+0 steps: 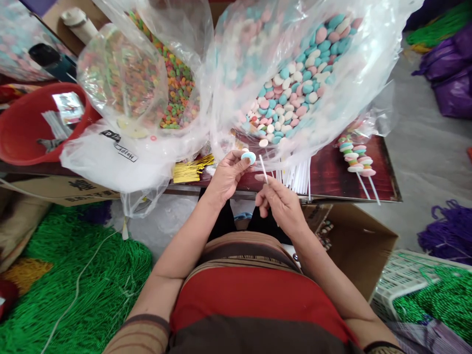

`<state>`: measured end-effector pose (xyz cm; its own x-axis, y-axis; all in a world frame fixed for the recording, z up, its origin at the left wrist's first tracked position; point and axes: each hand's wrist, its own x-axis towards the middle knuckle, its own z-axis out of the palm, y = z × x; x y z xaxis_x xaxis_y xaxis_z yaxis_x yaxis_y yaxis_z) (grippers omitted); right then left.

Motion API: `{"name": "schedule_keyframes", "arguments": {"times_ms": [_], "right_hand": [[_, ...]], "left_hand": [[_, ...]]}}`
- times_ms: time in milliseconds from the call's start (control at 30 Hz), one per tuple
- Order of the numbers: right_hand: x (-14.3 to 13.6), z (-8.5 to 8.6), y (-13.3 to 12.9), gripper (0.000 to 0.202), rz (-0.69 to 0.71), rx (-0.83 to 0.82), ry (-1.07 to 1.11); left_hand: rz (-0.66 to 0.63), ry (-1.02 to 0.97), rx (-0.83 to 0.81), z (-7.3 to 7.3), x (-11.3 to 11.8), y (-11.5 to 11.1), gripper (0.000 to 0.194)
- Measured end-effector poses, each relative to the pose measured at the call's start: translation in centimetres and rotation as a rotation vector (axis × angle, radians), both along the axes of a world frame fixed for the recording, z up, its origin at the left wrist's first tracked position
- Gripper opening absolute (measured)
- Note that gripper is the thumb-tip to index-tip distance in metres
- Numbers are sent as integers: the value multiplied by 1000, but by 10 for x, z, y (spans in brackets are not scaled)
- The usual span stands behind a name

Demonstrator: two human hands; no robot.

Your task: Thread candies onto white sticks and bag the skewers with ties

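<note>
Your left hand (224, 178) is pinching a blue disc (249, 158) by the desk (326, 179) — your right hand (280, 199), apart from it, is gripping a stick (263, 168) just beside. Keeping both grips light but steady should avoid cracking or slipping.

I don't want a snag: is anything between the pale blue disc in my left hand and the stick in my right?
Nothing visible stands between the pale blue disc in your left hand and the white stick in your right hand; the clear bag is beyond them.
</note>
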<state>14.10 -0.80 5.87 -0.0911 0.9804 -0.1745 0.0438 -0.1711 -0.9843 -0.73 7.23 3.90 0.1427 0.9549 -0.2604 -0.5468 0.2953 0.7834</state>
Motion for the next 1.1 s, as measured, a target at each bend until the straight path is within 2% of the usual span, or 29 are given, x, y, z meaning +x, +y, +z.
{"name": "schedule_keyframes", "arguments": {"times_ms": [133,300,500,700,867,967,1100], "right_hand": [[2,6,-2,50,143,29,-156],[5,6,2,48,137,139,-270],[7,7,5,46,154,106,-279],[10,15,6,47,119,-27,-249],[14,18,5,51,67,-160,-143],[16,15,3,50,37,-191,-70],[12,3,4,45,6,-228,29]], "left_hand": [[18,-26,56,-4,0,0,50],[-7,21,64,-5,-2,-1,50],[-17,79,115,-7,-1,0,49],[19,383,330,-14,-4,-3,38],[69,574,400,-13,3,-13,30],[66,672,432,-10,11,-20,19],[63,802,520,-11,16,-24,15]]}}
